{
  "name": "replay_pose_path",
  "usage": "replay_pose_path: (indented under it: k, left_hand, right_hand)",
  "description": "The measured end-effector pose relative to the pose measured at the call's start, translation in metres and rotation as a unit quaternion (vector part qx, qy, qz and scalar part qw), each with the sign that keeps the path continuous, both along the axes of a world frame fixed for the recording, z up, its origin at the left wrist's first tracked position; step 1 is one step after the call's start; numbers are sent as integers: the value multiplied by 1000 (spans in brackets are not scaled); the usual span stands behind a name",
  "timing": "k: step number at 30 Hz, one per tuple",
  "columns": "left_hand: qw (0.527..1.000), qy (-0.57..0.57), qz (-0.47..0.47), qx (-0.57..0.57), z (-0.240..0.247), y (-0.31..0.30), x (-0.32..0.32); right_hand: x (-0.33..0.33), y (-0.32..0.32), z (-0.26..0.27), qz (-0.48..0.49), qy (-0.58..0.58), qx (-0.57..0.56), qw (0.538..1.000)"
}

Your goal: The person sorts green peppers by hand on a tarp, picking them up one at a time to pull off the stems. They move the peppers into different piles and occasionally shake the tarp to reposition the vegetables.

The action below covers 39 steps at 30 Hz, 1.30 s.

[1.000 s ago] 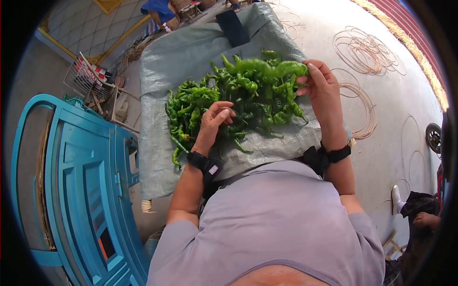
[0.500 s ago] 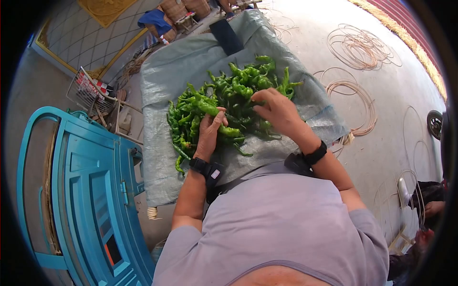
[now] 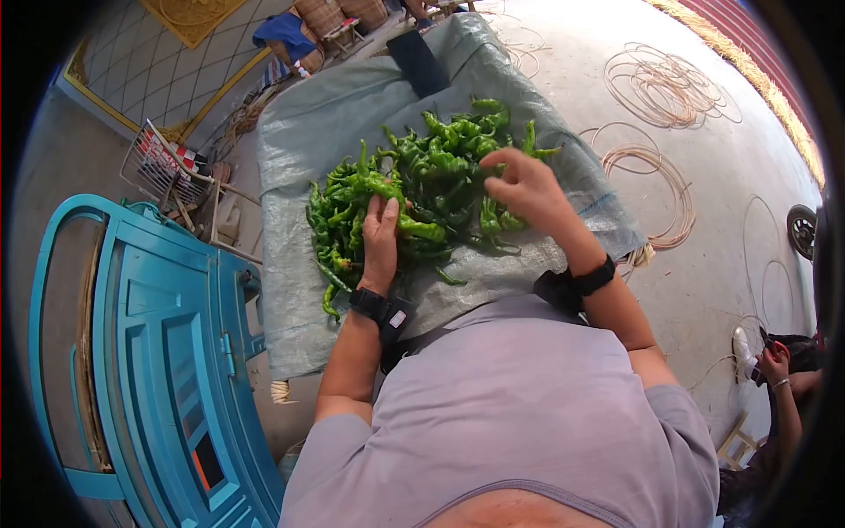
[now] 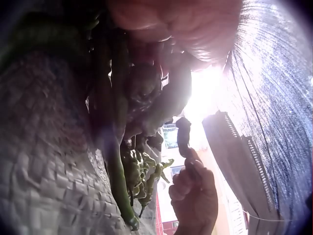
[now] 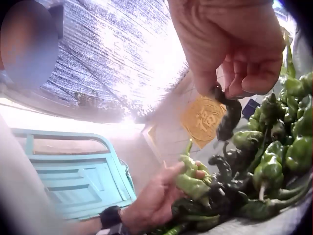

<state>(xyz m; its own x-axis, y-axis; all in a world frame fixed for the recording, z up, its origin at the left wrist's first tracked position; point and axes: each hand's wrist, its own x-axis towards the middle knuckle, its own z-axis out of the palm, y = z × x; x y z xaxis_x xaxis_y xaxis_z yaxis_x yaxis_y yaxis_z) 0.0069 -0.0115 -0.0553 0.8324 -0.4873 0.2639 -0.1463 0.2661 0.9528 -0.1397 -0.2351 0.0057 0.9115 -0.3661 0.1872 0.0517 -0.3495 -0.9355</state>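
Your left hand [image 3: 380, 239] grips a green pepper [image 3: 421, 230] at the near edge of the pile [image 3: 440, 154]. Your right hand [image 3: 528, 189] pinches 1 darker pepper [image 5: 229, 117] just above it. Nearly everything lies heaped on the grey sheet [image 3: 326, 114], so most handling looks left.

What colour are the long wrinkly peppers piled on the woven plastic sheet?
The long wrinkly peppers are green, some darker than others. The head view shows them best.

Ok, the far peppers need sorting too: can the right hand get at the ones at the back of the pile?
Probably yes: the right hand is close to those back peppers with nothing between, though it pinches a pepper.
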Motion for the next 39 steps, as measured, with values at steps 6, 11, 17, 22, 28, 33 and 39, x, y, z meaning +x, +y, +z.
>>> replay_pose_path:
  k: [6,11,17,22,28,33,39]
  left_hand:
    - [989,-7,130,77,7,-2,-5]
    - [988,65,132,41,6,0,-8]
    - [995,45,84,-19,3,3,-5]
    - [992,57,99,-54,6,3,-5]
    - [985,39,83,-142,3,3,-4]
    - [999,-45,9,-1,9,8,-10]
    - [976,-172,-85,105,14,1,-18]
  right_hand:
    - [-4,3,12,25,-73,190,979]
    - [12,24,-14,83,-60,91,991]
    - [-5,13,-8,-86,-17,-254,963]
    - [-23,-21,-21,-194,86,-355,911]
    - [-24,-34,-12,-113,164,-301,932]
    - [-22,-7,11,-81,41,-303,949]
    - [5,32,-10,81,11,-307,948]
